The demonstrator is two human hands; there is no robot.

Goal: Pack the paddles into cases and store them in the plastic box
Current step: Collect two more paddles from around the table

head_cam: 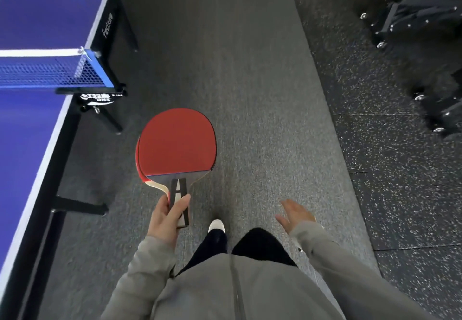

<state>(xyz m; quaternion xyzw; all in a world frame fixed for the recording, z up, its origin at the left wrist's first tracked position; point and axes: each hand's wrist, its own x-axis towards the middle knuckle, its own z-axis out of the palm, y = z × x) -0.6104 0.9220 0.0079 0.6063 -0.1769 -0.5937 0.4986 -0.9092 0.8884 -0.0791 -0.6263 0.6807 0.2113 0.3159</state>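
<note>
Underfoot, grey carpet (250, 69) runs beside a blue table tennis tabletop (30, 7) on the left, its net (45, 72) clamped at the edge. Red paddles (176, 142), seemingly two stacked together, are held flat above the carpet, just right of the tabletop, with the left hand (163, 222) fingers (162, 203) grasping the handles. Off to the right, the right hand (296, 216) hangs with fingers released, holding nothing.
</note>
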